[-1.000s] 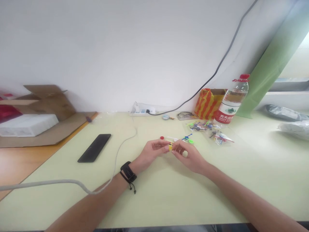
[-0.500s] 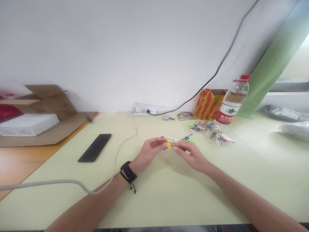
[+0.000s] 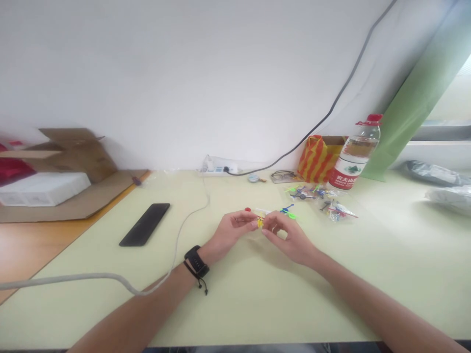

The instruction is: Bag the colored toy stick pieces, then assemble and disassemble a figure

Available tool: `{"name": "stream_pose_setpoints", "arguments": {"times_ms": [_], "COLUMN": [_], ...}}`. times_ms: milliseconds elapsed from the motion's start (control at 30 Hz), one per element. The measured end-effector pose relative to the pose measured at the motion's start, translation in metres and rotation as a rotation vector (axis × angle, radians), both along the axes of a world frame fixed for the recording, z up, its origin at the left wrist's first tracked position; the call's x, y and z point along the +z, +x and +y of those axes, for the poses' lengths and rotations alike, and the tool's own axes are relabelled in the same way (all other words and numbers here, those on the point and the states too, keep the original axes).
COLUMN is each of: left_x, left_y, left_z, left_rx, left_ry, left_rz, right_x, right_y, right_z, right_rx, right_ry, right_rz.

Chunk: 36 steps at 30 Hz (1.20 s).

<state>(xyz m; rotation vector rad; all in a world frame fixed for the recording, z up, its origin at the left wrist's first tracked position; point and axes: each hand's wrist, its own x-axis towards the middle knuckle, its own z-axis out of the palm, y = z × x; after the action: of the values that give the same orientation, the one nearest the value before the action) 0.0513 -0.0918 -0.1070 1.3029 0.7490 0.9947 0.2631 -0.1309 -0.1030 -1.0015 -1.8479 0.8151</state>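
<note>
Desk (image 3: 257, 304), yellow piece (image 3: 260, 223) mid-surface.

Small yellow plastic piece (image 3: 260, 223); smooth matt table (image 3: 239, 294); glossy phone (image 3: 144, 224).

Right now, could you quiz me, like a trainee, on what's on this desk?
1. True or false: both hands pinch one small yellow piece.
2. Which wrist wears the black watch?
3. What lies left of the hands: A) phone, B) scissors, C) cup?

Key:
1. True: left hand and right hand meet on the yellow piece.
2. The left, see the watch.
3. A, the phone lies flat on the desk.
</note>
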Motion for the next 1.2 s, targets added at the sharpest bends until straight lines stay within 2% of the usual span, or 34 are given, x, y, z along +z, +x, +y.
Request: {"name": "stream_pose_setpoints", "arguments": {"times_ms": [300,500,700,800,1000,1200], "left_x": [-0.001,0.000,0.001,0.002,0.004,0.001], "left_y": [0.000,0.002,0.001,0.000,0.001,0.001], "left_z": [0.001,0.002,0.000,-0.002,-0.002,0.000], "left_rx": [0.058,0.099,0.047,0.002,-0.028,-0.001], "left_ry": [-0.004,-0.034,-0.027,-0.012,0.008,-0.030], "left_rz": [-0.014,0.002,-0.007,-0.014,-0.021,-0.040], "right_x": [0.001,0.010,0.003,-0.001,-0.002,-0.003], "right_y": [0.004,0.009,0.003,0.002,0.004,0.007], "right_z": [0.001,0.001,0.002,0.004,0.004,0.003], "right_rx": [0.019,0.281,0.047,0.043,0.077,-0.003], "right_ry": [0.008,-0.042,-0.062,-0.063,-0.018,0.122], "right_rz": [0.128,-0.036,0.057,0.113,0.052,-0.062]}}
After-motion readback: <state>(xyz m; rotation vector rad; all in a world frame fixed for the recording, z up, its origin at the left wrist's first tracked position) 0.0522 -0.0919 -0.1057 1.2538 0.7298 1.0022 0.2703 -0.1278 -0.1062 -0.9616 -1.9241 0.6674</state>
